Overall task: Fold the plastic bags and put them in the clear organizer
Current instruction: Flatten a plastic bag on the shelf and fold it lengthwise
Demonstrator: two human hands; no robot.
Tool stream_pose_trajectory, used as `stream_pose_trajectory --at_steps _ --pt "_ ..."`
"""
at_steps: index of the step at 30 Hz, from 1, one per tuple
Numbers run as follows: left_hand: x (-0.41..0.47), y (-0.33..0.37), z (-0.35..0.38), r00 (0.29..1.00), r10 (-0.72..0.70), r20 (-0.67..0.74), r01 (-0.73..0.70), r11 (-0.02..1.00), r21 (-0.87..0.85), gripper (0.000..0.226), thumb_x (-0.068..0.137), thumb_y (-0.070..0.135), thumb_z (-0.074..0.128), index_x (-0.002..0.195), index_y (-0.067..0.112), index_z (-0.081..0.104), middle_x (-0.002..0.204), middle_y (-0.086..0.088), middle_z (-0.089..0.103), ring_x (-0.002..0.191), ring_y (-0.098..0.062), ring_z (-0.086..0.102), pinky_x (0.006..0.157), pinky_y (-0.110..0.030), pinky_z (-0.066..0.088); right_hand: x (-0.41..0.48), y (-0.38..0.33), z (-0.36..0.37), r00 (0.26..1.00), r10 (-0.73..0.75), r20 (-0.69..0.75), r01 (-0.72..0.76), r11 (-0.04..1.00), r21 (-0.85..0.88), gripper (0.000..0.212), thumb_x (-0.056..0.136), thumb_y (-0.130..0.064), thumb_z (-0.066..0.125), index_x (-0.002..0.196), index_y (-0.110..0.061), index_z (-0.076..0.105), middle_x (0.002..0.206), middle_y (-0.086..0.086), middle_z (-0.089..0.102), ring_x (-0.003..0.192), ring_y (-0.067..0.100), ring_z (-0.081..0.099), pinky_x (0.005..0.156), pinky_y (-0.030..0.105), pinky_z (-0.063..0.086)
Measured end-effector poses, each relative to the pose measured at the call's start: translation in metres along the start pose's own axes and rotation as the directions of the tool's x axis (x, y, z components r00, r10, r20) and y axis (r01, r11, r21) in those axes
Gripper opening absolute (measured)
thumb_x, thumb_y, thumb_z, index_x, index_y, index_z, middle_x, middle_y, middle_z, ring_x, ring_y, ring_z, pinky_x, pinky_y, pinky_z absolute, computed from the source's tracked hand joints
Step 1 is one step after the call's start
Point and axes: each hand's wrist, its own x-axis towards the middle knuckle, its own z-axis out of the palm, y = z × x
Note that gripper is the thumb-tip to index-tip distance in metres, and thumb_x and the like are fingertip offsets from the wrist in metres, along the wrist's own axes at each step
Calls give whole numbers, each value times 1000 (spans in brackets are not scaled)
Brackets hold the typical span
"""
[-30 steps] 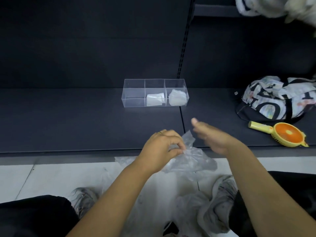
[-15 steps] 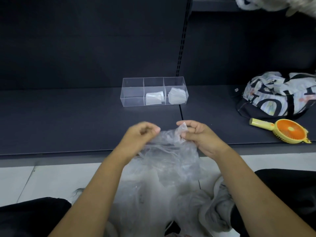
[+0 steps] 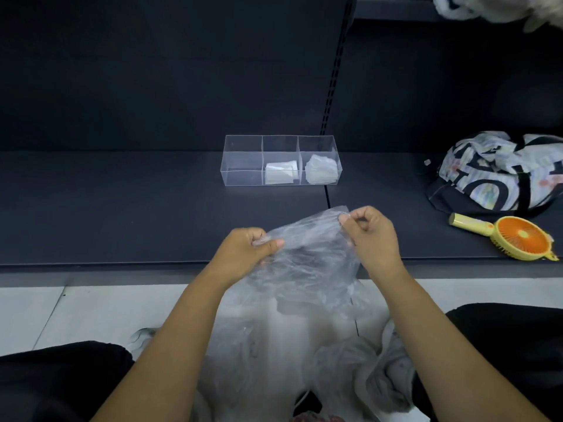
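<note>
A crumpled clear plastic bag (image 3: 307, 257) hangs spread between both hands above the front edge of the dark shelf. My left hand (image 3: 246, 254) pinches its left top corner and my right hand (image 3: 370, 236) pinches its right top corner. Farther back on the shelf stands the clear organizer (image 3: 242, 161) with three compartments. A folded bag (image 3: 280, 173) lies in the middle compartment and another folded bag (image 3: 321, 169) in the right one; the left compartment holds nothing. More loose clear bags (image 3: 253, 345) lie on the floor between my legs.
A patterned black-and-white bag (image 3: 499, 169) sits at the right of the dark shelf (image 3: 122, 214), with a yellow and orange hand fan (image 3: 518, 237) in front of it. A white bundle (image 3: 499, 7) rests on the upper shelf. Pale floor tiles (image 3: 76, 312) lie below.
My right hand came in and took hold of the bag beside my left hand. Both hands then moved apart and lifted, spreading the bag open between them.
</note>
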Motion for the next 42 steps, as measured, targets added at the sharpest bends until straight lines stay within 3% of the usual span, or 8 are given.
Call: stream_pose_trajectory --at_steps 2,6,11,16,26,33,36,42 --pt "2 1 0 999 -21 30 16 989 146 21 76 49 74 84 33 63 87 19 64 84 0 56 75 -20 42 -4 -6 4 997 -9 74 10 1000 -16 18 89 -23 67 77 -12 59 50 -10 57 43 -2 47 45 11 40" --pt "4 21 8 994 40 101 -52 992 119 93 60 65 75 140 43 35 138 28 34 126 6 28 103 -25 26 -13 -20 7 919 -14 395 -22 996 87 16 88 -21 69 76 -15 61 49 -10 49 43 2 38 44 12 33" --pt "2 35 13 984 170 48 -159 972 -173 12 79 25 77 86 17 72 87 3 73 84 -9 67 80 -20 51 -16 -29 3 829 -9 560 -58 993 102 29 80 -50 67 81 -22 69 83 -1 64 76 12 57 74 20 45" --pt "7 28 2 972 39 -231 -129 911 -392 13 82 19 75 78 10 66 79 -4 71 73 -13 64 75 -29 51 -10 -17 -13 748 187 637 -16 964 -265 18 77 -40 77 85 -25 70 97 -15 67 85 -2 63 64 12 43" --pt "8 -3 -26 902 -170 -396 -59 862 -503 17 83 22 74 67 22 68 80 -3 72 74 -18 66 78 -38 56 2 -6 -27 866 149 477 -195 980 48 15 91 -18 63 76 -16 64 72 3 65 65 11 60 72 26 49" --pt "9 -12 -33 865 -205 -458 257 965 52 44 80 41 74 114 17 58 118 -4 60 112 -24 55 93 -37 44 -5 -13 -11 963 161 218 -219 936 276 33 90 -28 65 60 -17 58 56 -1 62 48 10 56 49 22 49" --pt "8 14 -21 930 160 -330 -15 916 402 74 76 47 75 139 27 43 143 5 42 135 -16 31 112 -37 28 -7 -16 -5 953 106 282 -185 944 272 31 88 -33 66 61 -19 62 63 4 62 57 16 57 57 28 51" --pt "8 51 19 968 249 33 -248 968 -31 18 79 31 76 94 22 74 92 5 74 90 -6 67 83 -14 50 -13 -20 6 895 45 445 -202 928 312 27 84 -36 67 82 -9 69 78 9 70 70 20 65 67 31 54"
